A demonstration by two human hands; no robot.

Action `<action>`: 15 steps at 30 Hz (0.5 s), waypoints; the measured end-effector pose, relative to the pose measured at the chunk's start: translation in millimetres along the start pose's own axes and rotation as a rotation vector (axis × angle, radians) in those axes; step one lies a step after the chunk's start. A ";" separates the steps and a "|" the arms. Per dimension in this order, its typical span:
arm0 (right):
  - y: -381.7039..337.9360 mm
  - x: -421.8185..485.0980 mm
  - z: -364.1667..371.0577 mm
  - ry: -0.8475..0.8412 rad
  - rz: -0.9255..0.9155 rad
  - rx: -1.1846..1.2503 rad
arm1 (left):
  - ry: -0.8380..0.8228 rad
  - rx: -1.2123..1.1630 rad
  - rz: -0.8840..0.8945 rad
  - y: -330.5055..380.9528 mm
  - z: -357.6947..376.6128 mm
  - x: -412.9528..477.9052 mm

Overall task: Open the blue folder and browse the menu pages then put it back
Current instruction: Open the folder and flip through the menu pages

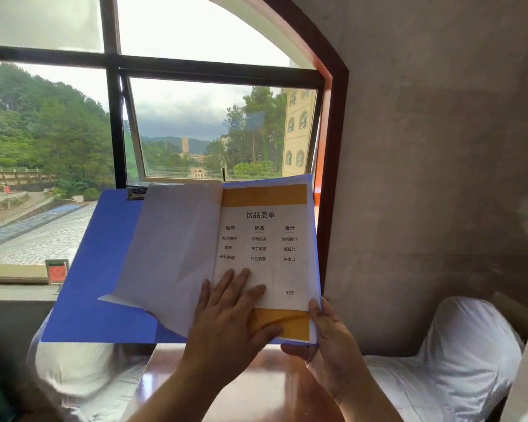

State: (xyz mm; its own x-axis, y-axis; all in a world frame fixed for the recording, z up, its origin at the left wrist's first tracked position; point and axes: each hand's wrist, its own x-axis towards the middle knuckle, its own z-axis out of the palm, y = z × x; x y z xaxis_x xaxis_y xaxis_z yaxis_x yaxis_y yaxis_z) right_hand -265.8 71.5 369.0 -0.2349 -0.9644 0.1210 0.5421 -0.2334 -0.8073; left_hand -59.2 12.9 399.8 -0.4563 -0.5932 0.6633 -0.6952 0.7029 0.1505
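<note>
The blue folder [92, 269] is held open and raised in front of the window. A white menu page [171, 245] is turned over to the left, its blank back showing. The menu page on the right [265, 239] has orange bands at top and bottom and black printed text. My left hand [232, 318] lies flat on the lower part of that page, fingers spread. My right hand [326, 339] grips the folder's lower right corner, thumb on the front edge. A metal clip [136, 193] sits at the folder's top.
A reddish wooden table [256, 385] lies below the folder. White-covered seats stand at the left [73, 370] and right [457, 354]. A large arched window [165, 117] is ahead, a grey wall [439, 178] to the right. A small red sign [57, 271] stands on the sill.
</note>
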 end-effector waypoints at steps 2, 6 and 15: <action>-2.4 -2.5 1.1 -0.014 -0.002 -0.009 | 0.077 -0.018 0.022 1.0 -2.1 1.6; -2.9 -3.1 0.4 -0.006 -0.031 -0.032 | 0.233 -0.062 0.063 3.1 -5.8 6.9; -13.6 -6.0 -17.6 0.034 -0.119 -0.069 | 0.397 -0.759 -0.664 -27.6 -9.8 2.5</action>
State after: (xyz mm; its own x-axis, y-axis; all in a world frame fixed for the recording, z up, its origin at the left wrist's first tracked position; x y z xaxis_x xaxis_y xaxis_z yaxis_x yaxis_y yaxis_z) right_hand -285.9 82.7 369.1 -0.3224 -0.9253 0.1996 0.4521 -0.3358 -0.8263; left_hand -35.7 -4.1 404.5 0.1918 -0.8713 0.4518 -0.1498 0.4289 0.8908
